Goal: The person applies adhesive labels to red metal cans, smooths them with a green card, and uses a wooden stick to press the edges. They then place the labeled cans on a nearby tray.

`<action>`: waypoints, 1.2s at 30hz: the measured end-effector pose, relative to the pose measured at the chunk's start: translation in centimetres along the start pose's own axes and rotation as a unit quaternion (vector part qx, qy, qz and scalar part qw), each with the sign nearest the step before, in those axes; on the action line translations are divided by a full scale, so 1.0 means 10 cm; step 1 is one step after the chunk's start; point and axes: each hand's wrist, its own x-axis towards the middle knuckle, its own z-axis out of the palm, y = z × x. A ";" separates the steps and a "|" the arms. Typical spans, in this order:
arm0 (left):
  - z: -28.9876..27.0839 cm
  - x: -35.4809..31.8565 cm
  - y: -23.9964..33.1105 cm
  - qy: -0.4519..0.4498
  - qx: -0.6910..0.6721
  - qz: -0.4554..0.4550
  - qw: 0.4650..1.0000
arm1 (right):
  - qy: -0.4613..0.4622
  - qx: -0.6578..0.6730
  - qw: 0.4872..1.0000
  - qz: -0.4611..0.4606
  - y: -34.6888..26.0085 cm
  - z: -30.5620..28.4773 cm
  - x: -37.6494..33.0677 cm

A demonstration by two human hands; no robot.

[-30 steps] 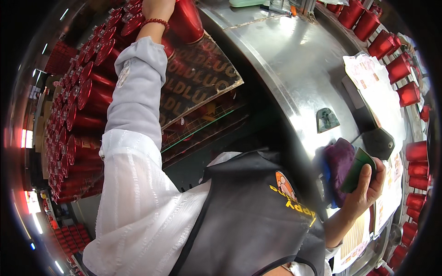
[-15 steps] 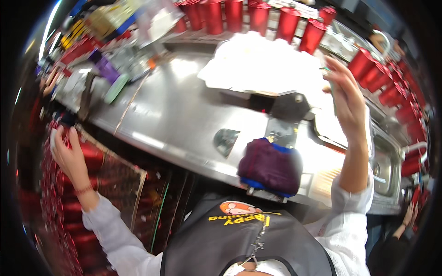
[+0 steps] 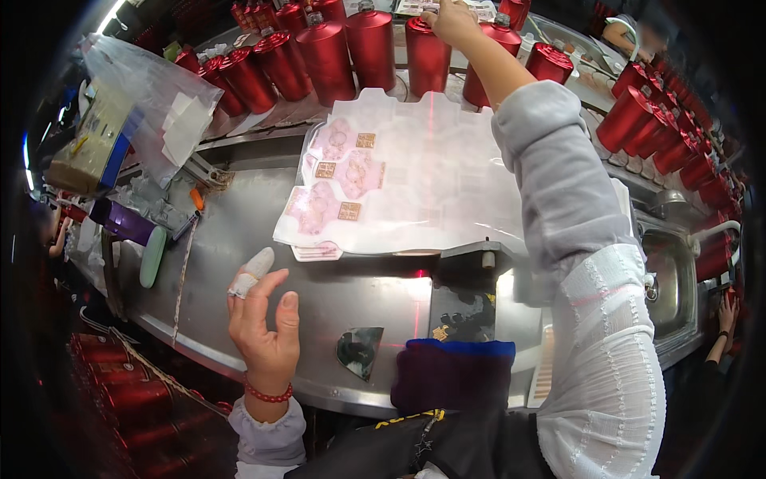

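Note:
My right hand (image 3: 458, 22) reaches to the far row, its fingers closed at the neck of a shiny red bottle (image 3: 428, 60); the neck itself is hidden behind them. My left hand (image 3: 263, 323) hovers above the near left of the metal table, holding nothing, fingers apart, with white tape wrapped on one finger. Between the hands and the bottles lies a stack of translucent white label sheets (image 3: 415, 172), with pink printed labels along its left side. My right sleeve passes over the stack's right edge.
A dark green shard-like piece (image 3: 360, 353) and a purple cloth pad (image 3: 453, 375) lie near the front edge. At left are a purple container (image 3: 124, 221) and a clear plastic bag (image 3: 155, 100). More red bottles (image 3: 638, 120) stand right, by a sink (image 3: 674, 263).
My right hand has moved from above the sheets to a bottle in the far row. My left hand has come from the red bottles at lower left to over the table.

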 end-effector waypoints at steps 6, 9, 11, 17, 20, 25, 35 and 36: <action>0.12 0.20 -0.08 0.004 -0.005 0.024 1.000 | 0.027 0.033 0.999 0.034 -0.35 -0.20 -0.32; 0.25 0.31 -0.08 0.001 -0.063 0.036 0.997 | 0.088 0.090 0.991 -0.054 -0.20 -0.60 -0.62; 0.32 0.43 -0.08 0.019 -0.102 0.062 0.993 | 0.107 0.026 0.983 -0.145 -0.20 -1.05 -0.80; 0.51 1.01 0.16 0.068 -0.191 0.144 0.969 | 0.037 0.047 0.962 -0.266 -1.33 -2.19 -1.08; 0.60 1.31 0.40 0.082 -0.205 0.220 0.950 | -0.119 0.236 0.945 -0.192 -1.86 -2.30 -1.37; 0.52 1.15 0.32 0.155 -0.210 0.164 0.951 | -0.256 0.365 0.880 -0.164 -2.32 -2.04 -1.72; 0.17 0.78 -1.19 0.307 -0.024 -0.026 0.951 | -0.133 0.222 0.944 -0.202 -1.13 -1.44 -1.06; 0.20 0.75 -1.37 0.317 0.010 -0.030 0.948 | -0.095 0.170 0.954 -0.227 -0.86 -1.27 -0.98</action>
